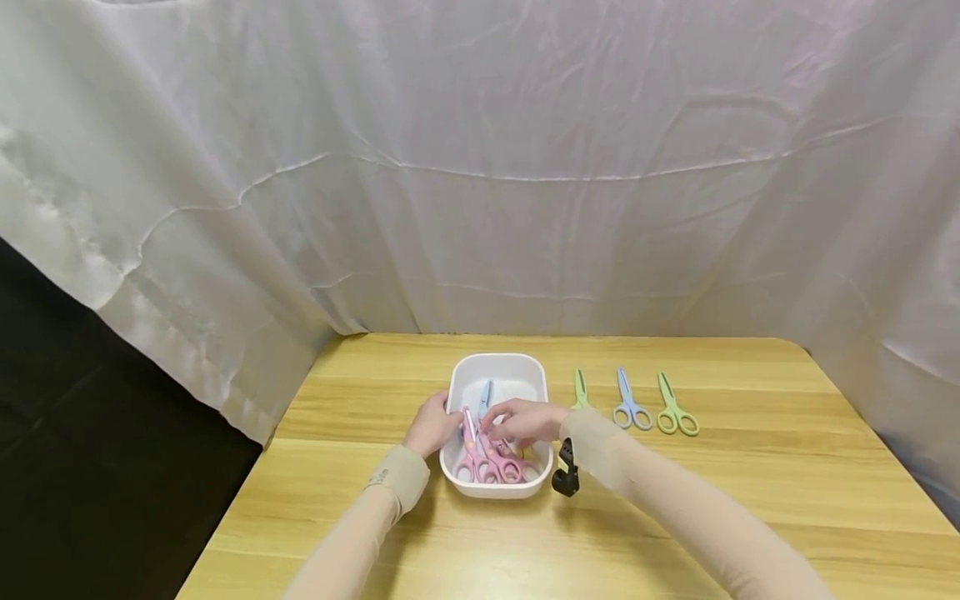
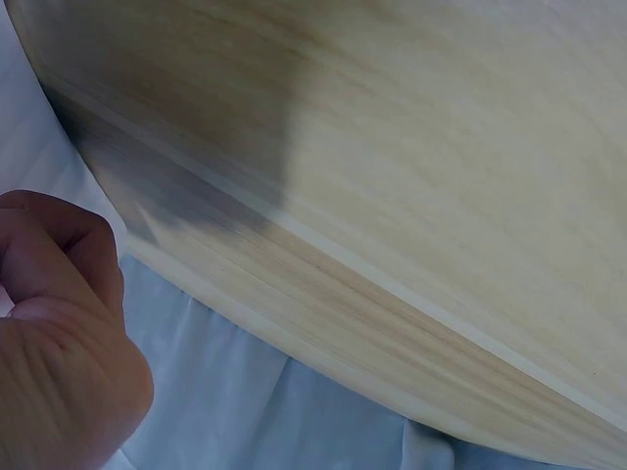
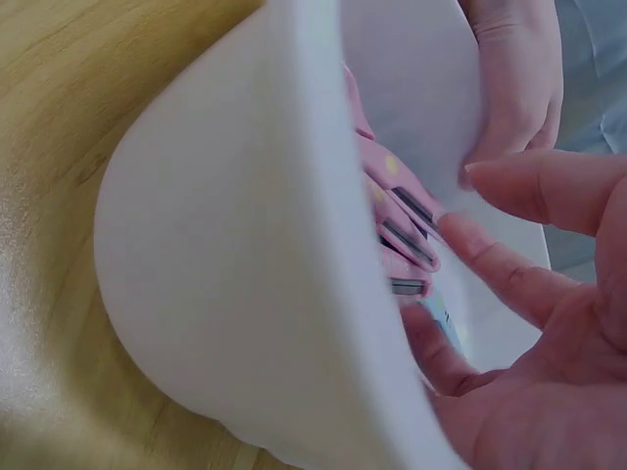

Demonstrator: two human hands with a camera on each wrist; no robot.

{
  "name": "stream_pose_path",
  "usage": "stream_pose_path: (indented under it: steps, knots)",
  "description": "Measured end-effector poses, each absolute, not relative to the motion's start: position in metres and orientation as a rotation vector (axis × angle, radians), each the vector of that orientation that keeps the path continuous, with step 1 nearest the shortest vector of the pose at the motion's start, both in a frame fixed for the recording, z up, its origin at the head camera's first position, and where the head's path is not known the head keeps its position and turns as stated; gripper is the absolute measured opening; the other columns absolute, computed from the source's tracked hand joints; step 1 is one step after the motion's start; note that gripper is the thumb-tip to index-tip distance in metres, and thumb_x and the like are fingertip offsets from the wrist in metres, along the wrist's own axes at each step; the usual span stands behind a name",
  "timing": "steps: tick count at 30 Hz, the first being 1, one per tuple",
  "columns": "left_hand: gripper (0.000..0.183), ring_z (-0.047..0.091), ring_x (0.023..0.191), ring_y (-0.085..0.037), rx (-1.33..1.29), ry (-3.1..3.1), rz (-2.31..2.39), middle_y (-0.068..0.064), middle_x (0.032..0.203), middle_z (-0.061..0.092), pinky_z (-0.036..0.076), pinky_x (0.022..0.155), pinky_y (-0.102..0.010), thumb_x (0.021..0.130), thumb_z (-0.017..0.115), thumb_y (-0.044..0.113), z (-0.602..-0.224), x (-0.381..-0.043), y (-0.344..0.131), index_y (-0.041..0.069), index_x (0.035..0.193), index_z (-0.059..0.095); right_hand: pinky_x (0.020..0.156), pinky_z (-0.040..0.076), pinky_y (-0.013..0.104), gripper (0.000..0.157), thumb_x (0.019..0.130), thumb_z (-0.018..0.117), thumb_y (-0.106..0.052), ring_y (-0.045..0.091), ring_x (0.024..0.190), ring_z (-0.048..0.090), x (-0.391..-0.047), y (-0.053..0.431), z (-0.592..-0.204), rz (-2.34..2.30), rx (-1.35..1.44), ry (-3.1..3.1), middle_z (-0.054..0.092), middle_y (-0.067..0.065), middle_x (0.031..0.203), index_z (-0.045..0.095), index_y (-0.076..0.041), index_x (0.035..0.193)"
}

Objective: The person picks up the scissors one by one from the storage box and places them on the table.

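A white plastic bin (image 1: pixel 498 492) stands on the table with several pink scissors (image 1: pixel 469 450) and a light blue pair of scissors (image 1: pixel 486 395) inside. My left hand (image 1: pixel 432 426) grips the bin's left wall, its thumb over the rim; in the left wrist view only part of that left hand (image 2: pixel 59 323) shows, fingers bent. Reaching over the right rim, my right hand (image 1: pixel 525 419) is inside the bin above the scissors. In the right wrist view its fingers (image 3: pixel 519 279) are spread, with fingertips at the pink scissors' blades (image 3: pixel 416 206), pinching none.
To the right of the bin, a green pair of scissors (image 1: pixel 581 385), a blue pair (image 1: pixel 625 388) and another green pair (image 1: pixel 667 390) lie in a row on the wooden table (image 1: pixel 360 375). The right forearm partly covers the nearest one. A grey-white curtain (image 1: pixel 480 233) hangs behind.
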State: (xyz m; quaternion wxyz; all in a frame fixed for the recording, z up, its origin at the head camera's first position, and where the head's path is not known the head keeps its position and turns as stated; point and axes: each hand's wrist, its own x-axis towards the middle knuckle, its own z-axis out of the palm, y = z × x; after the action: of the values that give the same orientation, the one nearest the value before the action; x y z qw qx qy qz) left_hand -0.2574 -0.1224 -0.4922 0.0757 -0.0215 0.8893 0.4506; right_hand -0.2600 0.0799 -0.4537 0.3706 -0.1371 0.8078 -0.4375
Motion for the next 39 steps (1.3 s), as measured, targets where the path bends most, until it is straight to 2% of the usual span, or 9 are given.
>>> stream_pose_path:
  steps: [2, 4, 6, 16, 27, 33, 39]
  knots:
    - [0.047, 0.067, 0.113, -0.036, -0.062, 2.668, 1.347, -0.025, 0.132, 0.063, 0.062, 0.089, -0.043, 0.092, 0.061, 0.011, -0.491, -0.258, -0.122, 0.0, 0.137, 0.055, 0.084, 0.053, 0.034, 0.034, 0.095, 0.062, -0.017, 0.017, 0.093, 0.053, -0.261, 0.079, -0.454, -1.11, -0.309, 2.062, 0.058, 0.005, 0.101, 0.063, -0.011, 0.128]
    - [0.048, 0.067, 0.114, -0.036, -0.052, 2.673, 1.34, -0.025, 0.133, 0.063, 0.061, 0.09, -0.043, 0.092, 0.061, 0.011, -0.491, -0.258, -0.122, 0.0, 0.138, 0.055, 0.074, 0.05, 0.028, 0.033, 0.094, 0.062, -0.017, 0.016, 0.085, 0.05, -0.263, 0.079, -0.454, -1.107, -0.276, 2.046, 0.054, 0.004, 0.094, 0.063, -0.012, 0.127]
    - [0.048, 0.066, 0.115, -0.037, -0.05, 2.674, 1.335, -0.025, 0.134, 0.062, 0.061, 0.092, -0.043, 0.092, 0.061, 0.011, -0.49, -0.258, -0.122, 0.0, 0.139, 0.055, 0.071, 0.048, 0.026, 0.031, 0.095, 0.062, -0.017, 0.015, 0.082, 0.05, -0.265, 0.078, -0.455, -1.112, -0.251, 2.023, 0.054, 0.004, 0.091, 0.064, -0.012, 0.126]
    - [0.048, 0.066, 0.116, -0.037, -0.045, 2.682, 1.319, -0.024, 0.135, 0.062, 0.061, 0.092, -0.043, 0.092, 0.061, 0.012, -0.489, -0.26, -0.121, 0.001, 0.139, 0.055, 0.081, 0.047, 0.029, 0.028, 0.098, 0.06, -0.018, 0.016, 0.088, 0.052, -0.275, 0.077, -0.454, -1.141, -0.119, 1.902, 0.057, 0.003, 0.097, 0.065, -0.009, 0.124]
    - [0.048, 0.066, 0.116, -0.036, -0.035, 2.688, 1.325, -0.024, 0.134, 0.063, 0.06, 0.093, -0.043, 0.093, 0.061, 0.013, -0.489, -0.258, -0.122, 0.002, 0.139, 0.055, 0.073, 0.041, 0.025, 0.021, 0.097, 0.062, -0.019, 0.013, 0.081, 0.048, -0.273, 0.074, -0.452, -0.985, -0.252, 1.929, 0.057, 0.0, 0.088, 0.071, -0.008, 0.112]
    - [0.047, 0.065, 0.116, -0.037, -0.047, 2.673, 1.329, -0.025, 0.135, 0.061, 0.061, 0.091, -0.043, 0.095, 0.059, 0.013, -0.489, -0.255, -0.122, 0.0, 0.14, 0.053, 0.068, 0.036, 0.024, 0.022, 0.095, 0.063, -0.02, 0.012, 0.079, 0.045, -0.27, 0.071, -0.454, -0.885, -0.354, 1.941, 0.057, -0.002, 0.084, 0.074, -0.012, 0.113]
    - [0.047, 0.067, 0.113, -0.036, -0.052, 2.661, 1.333, -0.025, 0.133, 0.062, 0.062, 0.088, -0.042, 0.096, 0.058, 0.013, -0.489, -0.254, -0.122, -0.001, 0.14, 0.053, 0.074, 0.045, 0.026, 0.021, 0.095, 0.065, -0.024, 0.014, 0.084, 0.052, -0.269, 0.068, -0.457, -0.952, -0.249, 1.978, 0.059, 0.0, 0.09, 0.071, -0.008, 0.108]
